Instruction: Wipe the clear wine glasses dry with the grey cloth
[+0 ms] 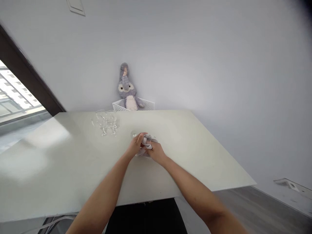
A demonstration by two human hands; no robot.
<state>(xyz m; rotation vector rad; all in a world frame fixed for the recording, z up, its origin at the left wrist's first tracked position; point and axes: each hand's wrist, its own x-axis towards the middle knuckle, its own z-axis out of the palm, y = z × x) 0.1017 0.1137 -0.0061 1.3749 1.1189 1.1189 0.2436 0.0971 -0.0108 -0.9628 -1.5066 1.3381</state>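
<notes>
Near the middle of the white table (192,146), my two hands are close together. My left hand (136,143) is closed around a clear glass (134,134), whose round end shows just beyond the fingers. A pale grey cloth (151,138) is bunched against the glass, with my right hand (156,151) closed on it. Much of the glass is hidden by the cloth and fingers. Several clear stemmed glasses (105,122) stand in a cluster at the back left of the table.
Behind the table's far edge, a grey plush toy (126,89) sits in a white perforated basket (148,104) against the wall. A window (17,94) is at the left. A white cable (52,222) hangs below the front left edge.
</notes>
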